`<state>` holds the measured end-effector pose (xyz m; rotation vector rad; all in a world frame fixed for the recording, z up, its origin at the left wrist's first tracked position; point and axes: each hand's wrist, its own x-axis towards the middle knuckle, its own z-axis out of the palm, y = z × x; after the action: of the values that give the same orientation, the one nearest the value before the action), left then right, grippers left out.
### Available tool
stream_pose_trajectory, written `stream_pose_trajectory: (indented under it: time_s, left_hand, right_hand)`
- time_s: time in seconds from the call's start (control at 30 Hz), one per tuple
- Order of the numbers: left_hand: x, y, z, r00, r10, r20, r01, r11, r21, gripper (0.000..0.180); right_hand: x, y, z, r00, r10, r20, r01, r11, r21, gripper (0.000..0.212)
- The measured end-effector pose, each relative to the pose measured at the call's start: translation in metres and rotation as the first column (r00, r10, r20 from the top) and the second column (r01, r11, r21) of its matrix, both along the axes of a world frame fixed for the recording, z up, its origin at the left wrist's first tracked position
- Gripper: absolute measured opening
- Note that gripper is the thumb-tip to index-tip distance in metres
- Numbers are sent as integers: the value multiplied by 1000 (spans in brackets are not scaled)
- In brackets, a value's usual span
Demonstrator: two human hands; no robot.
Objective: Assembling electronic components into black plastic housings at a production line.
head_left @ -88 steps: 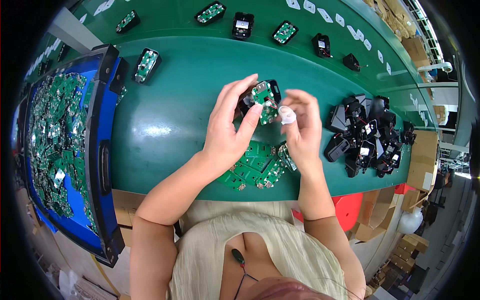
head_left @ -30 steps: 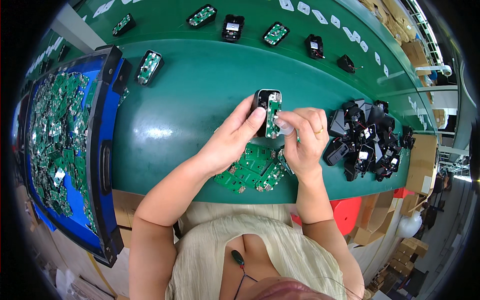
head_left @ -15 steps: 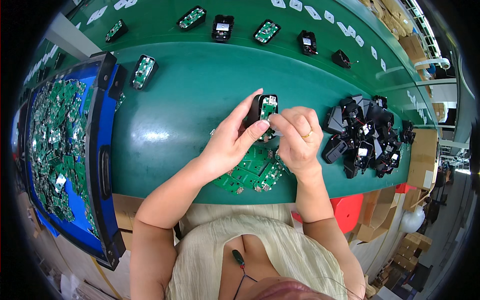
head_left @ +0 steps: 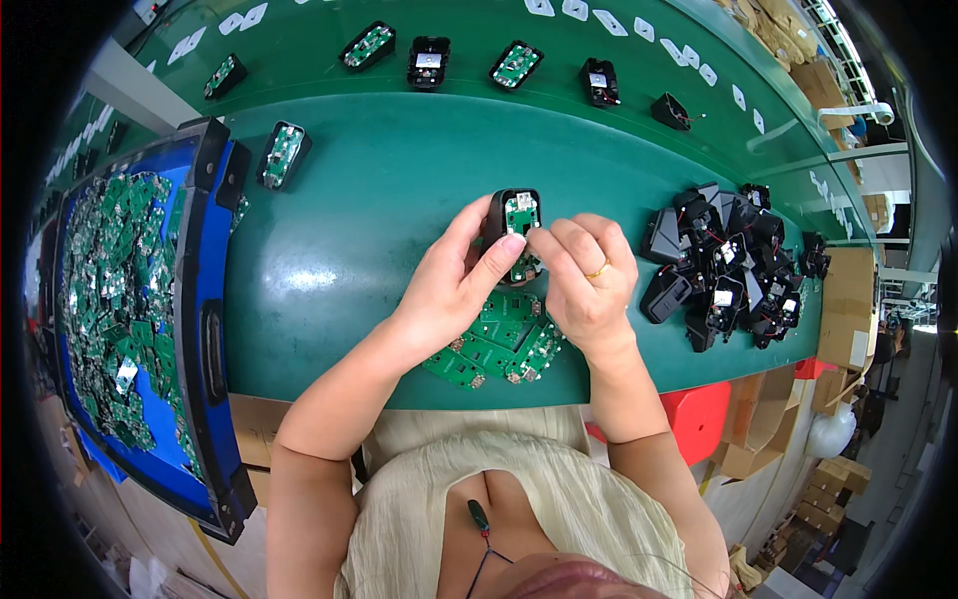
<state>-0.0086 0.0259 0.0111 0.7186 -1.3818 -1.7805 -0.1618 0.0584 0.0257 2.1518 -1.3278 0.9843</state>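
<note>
My left hand grips a black plastic housing from its left side, above the middle of the table. A green circuit board sits inside the housing, face up, with my left thumb lying on it. My right hand, with a ring on one finger, is curled closed at the board's right edge. Its thumb and fingertips are partly hidden, so I cannot make out anything between them. Just below both hands, several loose green circuit boards lie overlapping on the green table.
At left stands a blue and black crate full of circuit boards. A heap of black housings lies at right. Along the far green strip sit several spaced housings, one with a board. Another filled housing rests near the crate.
The housing and both hands appear slightly further left, along with a small shift of the whole view. My left hand keeps its grip, and my right fingers stay closed at the board's edge.
</note>
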Motion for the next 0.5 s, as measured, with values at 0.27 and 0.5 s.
stream_pose_trajectory:
  time_s: [0.27,0.5]
  left_hand:
    - [0,1,-1,999,46,-9,-45,999,25,45]
    - [1,0,4,1000,22,6,-22,999,35,47]
  right_hand:
    - [0,-1,-4,1000,5,24,-5,1000,14,28]
    - [0,1,1,999,24,27,-24,1000,8,28]
